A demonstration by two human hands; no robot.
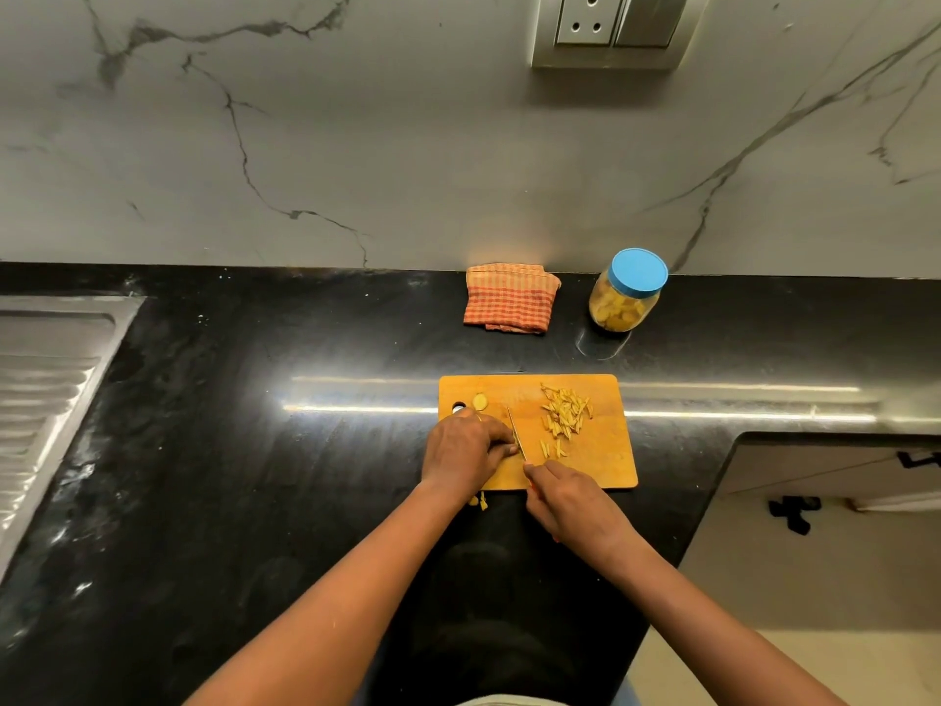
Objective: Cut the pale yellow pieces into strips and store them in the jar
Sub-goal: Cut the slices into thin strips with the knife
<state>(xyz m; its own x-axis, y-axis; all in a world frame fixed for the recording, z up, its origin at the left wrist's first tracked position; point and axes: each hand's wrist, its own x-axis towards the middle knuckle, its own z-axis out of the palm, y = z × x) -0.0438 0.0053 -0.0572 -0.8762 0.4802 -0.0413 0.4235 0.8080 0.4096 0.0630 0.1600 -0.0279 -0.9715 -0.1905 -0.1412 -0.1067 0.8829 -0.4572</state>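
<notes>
**Slicing on the board**

The right hand (570,494) grips the knife (515,433), blade on the cutting board (611,471). The left hand (466,445) curls beside the blade; I cannot tell what it holds. Thin pale yellow strips (565,415) lie heaped to the right. Beyond, on the counter (305,476), the blue-lidded jar (624,293) holds yellow chunks.

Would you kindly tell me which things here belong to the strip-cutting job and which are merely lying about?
In the job: cutting board, knife gripped by the right hand, left hand, cut strips, uncut round piece, blue-lidded jar.
Lying about: checked cloth, wall socket, sink drainboard.
</notes>
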